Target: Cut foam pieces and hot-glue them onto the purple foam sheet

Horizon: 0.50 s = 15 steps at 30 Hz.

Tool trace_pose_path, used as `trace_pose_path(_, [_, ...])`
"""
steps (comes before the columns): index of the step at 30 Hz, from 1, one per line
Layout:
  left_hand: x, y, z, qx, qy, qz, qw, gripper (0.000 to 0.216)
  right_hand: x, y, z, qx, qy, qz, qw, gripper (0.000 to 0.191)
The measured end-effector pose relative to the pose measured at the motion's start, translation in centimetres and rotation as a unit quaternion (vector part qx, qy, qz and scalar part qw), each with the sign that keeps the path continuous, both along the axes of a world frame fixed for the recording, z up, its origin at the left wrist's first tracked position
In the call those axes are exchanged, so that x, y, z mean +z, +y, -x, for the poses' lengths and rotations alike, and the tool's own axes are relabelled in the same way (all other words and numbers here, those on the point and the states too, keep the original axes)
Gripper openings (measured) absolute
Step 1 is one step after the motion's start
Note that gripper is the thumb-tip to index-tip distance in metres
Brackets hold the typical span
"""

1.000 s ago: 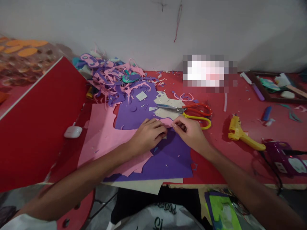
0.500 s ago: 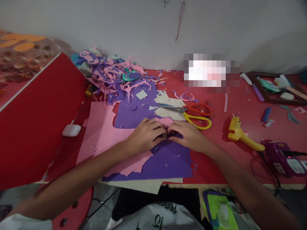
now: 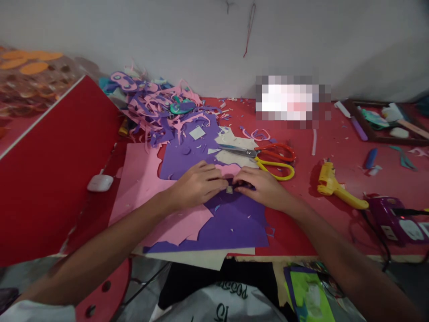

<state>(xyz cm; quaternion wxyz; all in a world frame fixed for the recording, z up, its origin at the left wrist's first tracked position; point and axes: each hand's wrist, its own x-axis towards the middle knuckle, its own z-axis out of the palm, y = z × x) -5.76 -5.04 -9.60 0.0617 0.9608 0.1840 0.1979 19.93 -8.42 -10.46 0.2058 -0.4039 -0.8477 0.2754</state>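
My left hand (image 3: pixel 201 184) and my right hand (image 3: pixel 263 187) meet over the purple foam sheet (image 3: pixel 236 228). Between them is a pink foam cutout (image 3: pixel 228 171) with a wavy, purple-edged top, and the fingers of both hands are closed on its two sides. A small pale square (image 3: pixel 229 189) shows at my left fingertips; whether it is stuck to the cutout I cannot tell. Just beyond my hands lie scissors (image 3: pixel 250 153) with one red and one yellow handle. Under my left forearm is a pink foam sheet (image 3: pixel 134 179).
A heap of foam scraps (image 3: pixel 150 107) sits at the back left. To the right are a yellow glue gun (image 3: pixel 337 188), a purple power box (image 3: pixel 390 219) and a dark tray (image 3: pixel 385 138). A red panel (image 3: pixel 56 174) leans at left, near a white earbud case (image 3: pixel 99 183).
My left fingers have shifted slightly left from my right ones, and the small pale square now shows between them. The scissors and sheets stay put.
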Motion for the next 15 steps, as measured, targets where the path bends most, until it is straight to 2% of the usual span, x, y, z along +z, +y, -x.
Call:
trace_pose_path(8, [0.1, -0.5, 0.3, -0.052, -0.002, 0.017, 0.998, 0.017, 0.4, -0.1, 0.4, -0.001, -0.021, -0.012, 1.000, 0.015])
trace_pose_path(15, [0.3, -1.4, 0.2, -0.068, 0.063, -0.027, 0.995, 0.022, 0.4, -0.1, 0.4, 0.008, -0.036, -0.018, 0.999, 0.011])
